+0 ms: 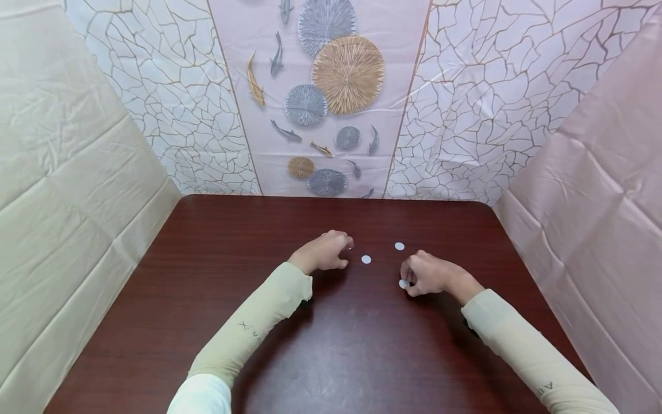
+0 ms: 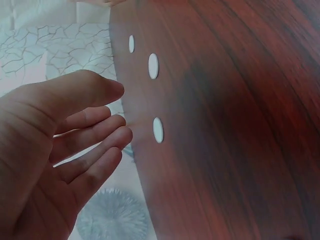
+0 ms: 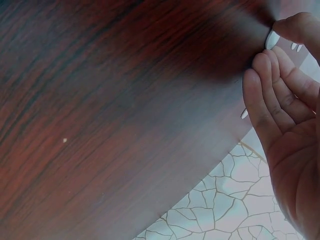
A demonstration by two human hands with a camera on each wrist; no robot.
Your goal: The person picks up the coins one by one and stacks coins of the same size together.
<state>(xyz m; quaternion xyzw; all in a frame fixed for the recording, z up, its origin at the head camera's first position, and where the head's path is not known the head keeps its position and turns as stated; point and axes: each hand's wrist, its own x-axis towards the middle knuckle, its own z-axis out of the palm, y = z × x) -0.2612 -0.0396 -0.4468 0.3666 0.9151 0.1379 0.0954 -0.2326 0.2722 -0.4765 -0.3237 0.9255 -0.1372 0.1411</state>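
Note:
My right hand [image 1: 429, 273] pinches a small white disc [image 1: 404, 283] between thumb and fingertips, low over the dark red-brown table. In the right wrist view that same held disc [image 3: 272, 39] shows edge-on between the thumb and forefinger. Left of it, my left hand [image 1: 323, 250] hovers with thumb and fingers apart, nothing between them. A disc lies right by its fingertips, mostly hidden in the head view but plain as a white oval [image 2: 158, 130] in the left wrist view. Two more lie flat between the hands: one white disc [image 1: 366, 259] nearer the left, another white disc [image 1: 399, 246] behind the right hand.
The dark wooden table [image 1: 331, 356] reaches back to a patterned cloth backdrop [image 1: 455, 115]. Plain pale cloth walls [image 1: 67, 172] stand along both sides. Light sleeves cover both forearms.

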